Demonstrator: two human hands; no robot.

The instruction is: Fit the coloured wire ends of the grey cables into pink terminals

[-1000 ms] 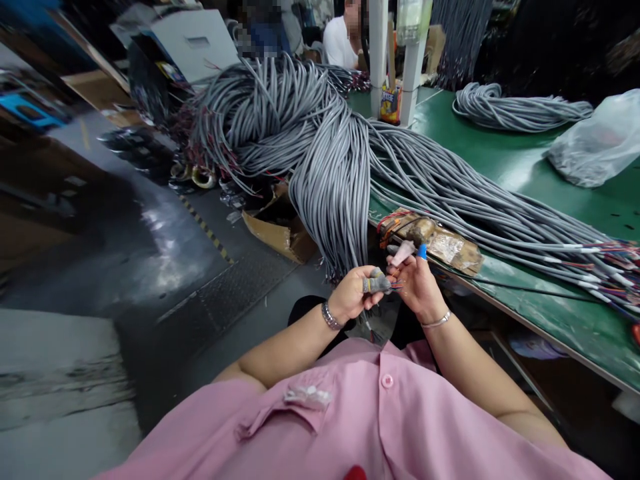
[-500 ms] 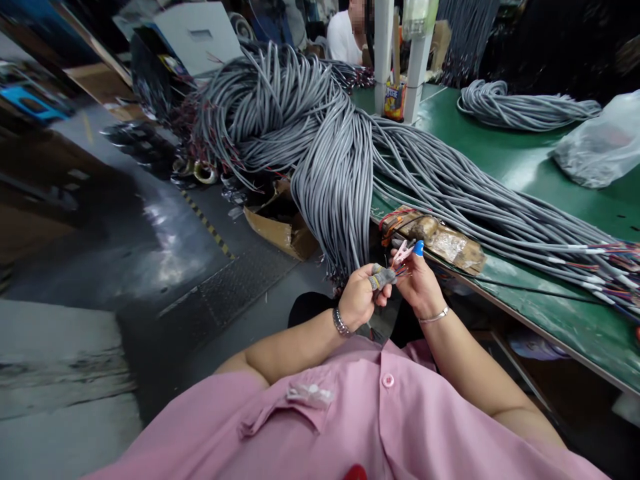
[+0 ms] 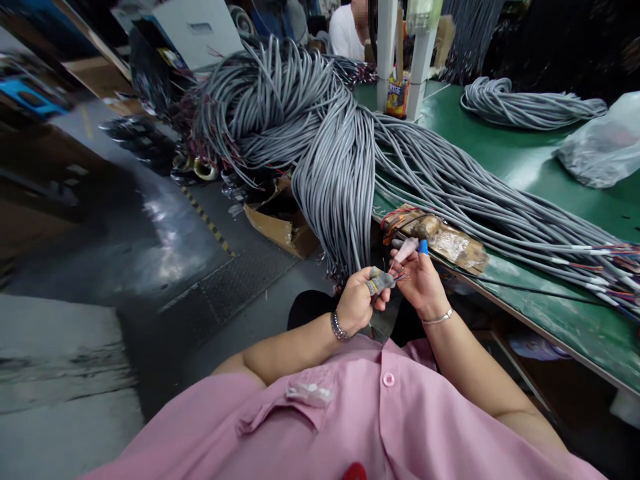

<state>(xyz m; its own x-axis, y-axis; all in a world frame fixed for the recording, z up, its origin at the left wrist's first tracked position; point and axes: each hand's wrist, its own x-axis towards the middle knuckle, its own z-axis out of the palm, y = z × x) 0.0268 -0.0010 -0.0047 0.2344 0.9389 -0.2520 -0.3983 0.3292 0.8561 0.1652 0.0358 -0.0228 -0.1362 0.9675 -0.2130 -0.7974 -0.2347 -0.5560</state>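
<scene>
My left hand (image 3: 356, 300), with grey knit covers on its fingers, is closed around the end of a cable. Thin coloured wires (image 3: 399, 274) fan out from its fingertips toward the other hand. My right hand (image 3: 421, 283) wears a blue cover on the thumb and holds a small pink clip-like tool (image 3: 407, 250), blurred by motion, just above those wires. A large bundle of grey cables (image 3: 345, 180) hangs over the table edge in front of my hands.
On the green table (image 3: 530, 163) lie more grey cables, a tape-wrapped block (image 3: 450, 245) close to my right hand, and a clear plastic bag (image 3: 600, 143). White posts (image 3: 419, 73) rise from the table. An open cardboard box (image 3: 275, 223) sits on the floor. A co-worker (image 3: 345, 33) is at the back.
My right hand has shifted slightly right, away from my left hand, and the pink tool has tilted and blurred. The wires look more spread. My left hand is almost still.
</scene>
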